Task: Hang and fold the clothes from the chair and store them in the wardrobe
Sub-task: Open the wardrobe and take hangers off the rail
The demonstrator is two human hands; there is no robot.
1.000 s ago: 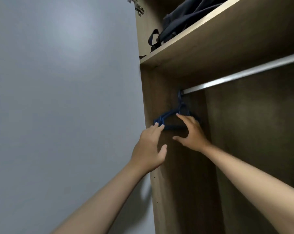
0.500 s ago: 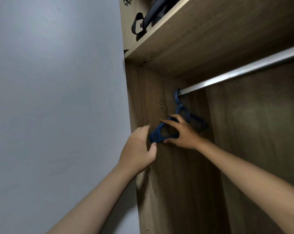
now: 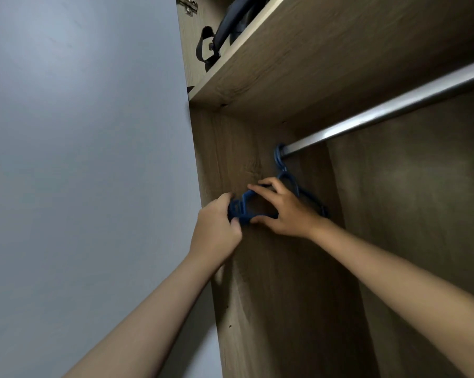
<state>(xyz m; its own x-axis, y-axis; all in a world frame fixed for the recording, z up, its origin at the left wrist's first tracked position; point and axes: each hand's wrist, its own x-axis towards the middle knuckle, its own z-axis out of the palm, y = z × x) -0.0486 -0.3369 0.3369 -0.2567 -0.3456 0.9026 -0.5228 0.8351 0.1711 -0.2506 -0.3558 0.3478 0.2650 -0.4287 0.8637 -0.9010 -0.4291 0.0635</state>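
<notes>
Mid-frame, our left hand (image 3: 216, 230) has now closed its grip on the blue hanger (image 3: 246, 208) beside our right hand (image 3: 284, 211), which pinches it too, so we can unhook it from the rail (image 3: 393, 115).

Wardrobe side panel (image 3: 271, 268) and shelf (image 3: 325, 55): wood-grain board, matt, light oak tone, grain visible. Hanging rail (image 3: 388, 113): metal, smooth, satin sheen with a bright highlight along its length. Hanger (image 3: 246, 205): blue plastic, smooth, slight gloss. Wardrobe door (image 3: 80, 159): plain grey, smooth, matt. Bag (image 3: 230, 25) on the shelf: dark woven cloth, dull.
</notes>
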